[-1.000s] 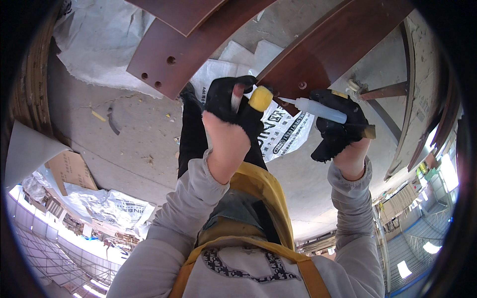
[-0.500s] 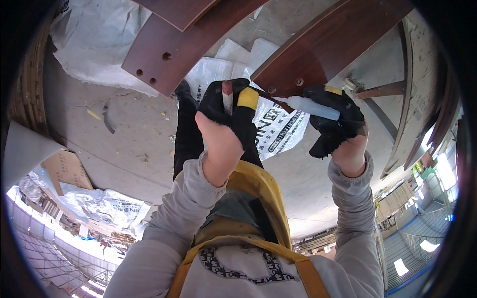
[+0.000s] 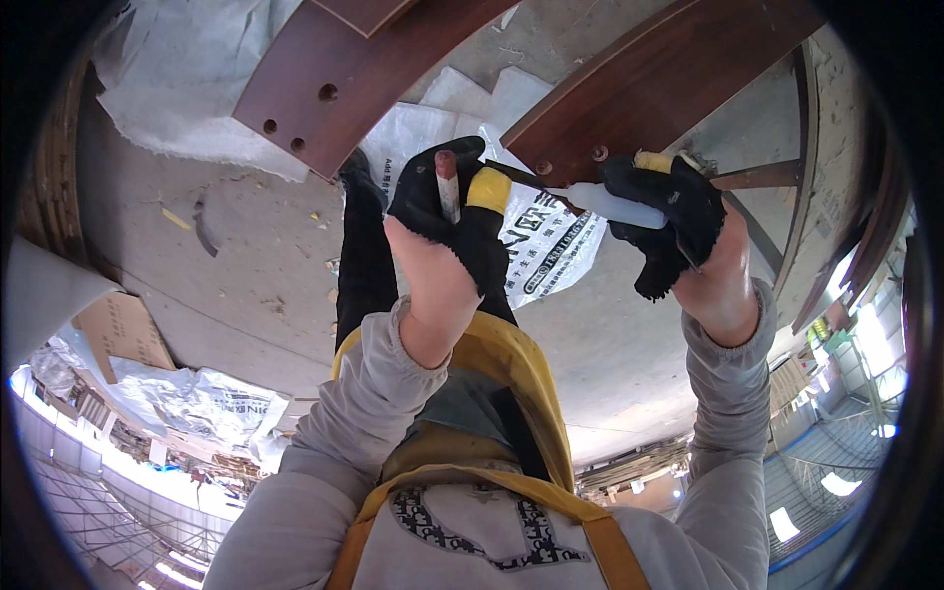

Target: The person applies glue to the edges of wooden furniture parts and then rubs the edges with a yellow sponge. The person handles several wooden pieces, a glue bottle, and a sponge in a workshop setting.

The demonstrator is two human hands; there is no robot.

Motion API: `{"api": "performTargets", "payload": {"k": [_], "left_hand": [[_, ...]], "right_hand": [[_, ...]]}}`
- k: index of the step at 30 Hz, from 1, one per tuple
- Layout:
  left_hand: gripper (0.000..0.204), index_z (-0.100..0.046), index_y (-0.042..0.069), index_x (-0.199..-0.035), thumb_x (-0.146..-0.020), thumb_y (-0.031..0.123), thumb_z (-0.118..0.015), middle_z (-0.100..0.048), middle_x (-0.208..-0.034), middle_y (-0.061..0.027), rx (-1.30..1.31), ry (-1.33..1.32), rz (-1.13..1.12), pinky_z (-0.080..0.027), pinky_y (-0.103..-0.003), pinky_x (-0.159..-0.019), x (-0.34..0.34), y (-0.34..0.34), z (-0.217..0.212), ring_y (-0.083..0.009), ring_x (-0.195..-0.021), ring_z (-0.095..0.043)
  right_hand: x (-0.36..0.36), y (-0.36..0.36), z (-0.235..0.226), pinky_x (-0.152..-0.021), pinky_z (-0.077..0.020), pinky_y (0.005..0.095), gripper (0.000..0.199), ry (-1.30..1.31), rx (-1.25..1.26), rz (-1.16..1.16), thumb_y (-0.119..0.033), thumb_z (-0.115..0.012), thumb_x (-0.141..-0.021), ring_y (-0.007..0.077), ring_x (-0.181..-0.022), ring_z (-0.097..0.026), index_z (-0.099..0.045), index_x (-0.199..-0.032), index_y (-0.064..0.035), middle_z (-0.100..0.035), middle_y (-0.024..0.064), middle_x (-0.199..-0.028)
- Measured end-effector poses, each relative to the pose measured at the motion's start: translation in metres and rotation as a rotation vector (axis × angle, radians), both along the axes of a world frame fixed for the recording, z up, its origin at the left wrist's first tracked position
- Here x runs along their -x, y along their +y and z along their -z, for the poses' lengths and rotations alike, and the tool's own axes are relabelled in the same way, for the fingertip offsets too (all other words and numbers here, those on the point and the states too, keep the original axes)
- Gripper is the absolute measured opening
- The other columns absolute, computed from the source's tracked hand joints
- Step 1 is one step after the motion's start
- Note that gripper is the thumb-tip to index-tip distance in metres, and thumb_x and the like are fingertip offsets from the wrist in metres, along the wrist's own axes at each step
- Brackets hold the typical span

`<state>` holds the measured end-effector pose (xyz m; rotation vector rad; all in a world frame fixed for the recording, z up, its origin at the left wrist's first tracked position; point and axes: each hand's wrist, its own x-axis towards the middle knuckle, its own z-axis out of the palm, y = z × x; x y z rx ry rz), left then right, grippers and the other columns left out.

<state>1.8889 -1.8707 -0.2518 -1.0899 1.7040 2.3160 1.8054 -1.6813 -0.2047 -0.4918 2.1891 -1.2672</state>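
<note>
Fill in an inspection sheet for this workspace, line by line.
Surface: grey floor, littered with small scraps.
Job's things: translucent bottle; what looks like a red-and-white rod; red-brown board with round holes, just beyond the hands; another holed board to its left.
Clutter: printed plastic sheet beneath the hands; yellow strip and dark curved strip at left; cardboard at far left.
Grippers: left hand, black-gloved, holding the rod; right hand, black-gloved, fingers around the bottle.
Cables: nothing seen.
Surroundings: roof framing at lower left.
</note>
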Motion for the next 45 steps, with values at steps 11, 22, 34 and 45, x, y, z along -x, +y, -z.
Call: {"api": "performTargets", "payload": {"k": [11,22,34,45], "left_hand": [[0.022,-0.060,-0.002,-0.103,-0.082,0.004,-0.062,-0.063,-0.090,-0.0042,0.054,0.146,0.050,-0.046,-0.021,-0.071,-0.012,-0.002,0.015,-0.0100,-0.077,-0.057],[0.006,-0.058,0.000,-0.090,-0.087,0.003,-0.063,-0.059,-0.081,0.0010,-0.011,0.028,-0.060,-0.042,-0.020,-0.066,-0.002,0.004,0.007,-0.0052,-0.072,-0.050],[0.008,-0.058,0.000,-0.091,-0.086,0.004,-0.063,-0.060,-0.081,-0.0007,-0.004,0.048,-0.044,-0.043,-0.022,-0.066,-0.004,0.003,0.010,-0.0065,-0.072,-0.052],[0.016,-0.058,-0.001,-0.094,-0.080,-0.001,-0.064,-0.062,-0.085,-0.0016,-0.021,0.083,-0.092,-0.044,-0.022,-0.071,-0.006,0.004,0.010,-0.0081,-0.075,-0.055]], "right_hand": [[-0.017,0.003,-0.024,-0.084,-0.0541,0.0336,0.039,-0.010,-0.191,-0.151,-0.010,-0.055,-0.092,0.0261,-0.100,-0.063,-0.045,-0.124,0.0096,-0.059,0.0214,-0.114],[-0.043,-0.024,-0.028,-0.067,-0.0520,0.0294,0.033,0.082,-0.341,0.238,-0.002,-0.071,-0.075,0.0246,-0.075,-0.065,-0.060,-0.106,0.0013,-0.065,0.0141,-0.088],[-0.035,-0.034,-0.026,-0.065,-0.0533,0.0324,0.040,0.182,-0.336,0.131,-0.009,-0.078,-0.069,0.0305,-0.075,-0.066,-0.062,-0.104,-0.0007,-0.065,0.0150,-0.091],[-0.009,-0.031,-0.037,-0.071,-0.0505,0.0374,0.038,0.258,-0.460,-0.261,-0.005,-0.071,-0.050,0.0302,-0.079,-0.061,-0.065,-0.087,-0.0007,-0.063,0.0116,-0.082]]}}
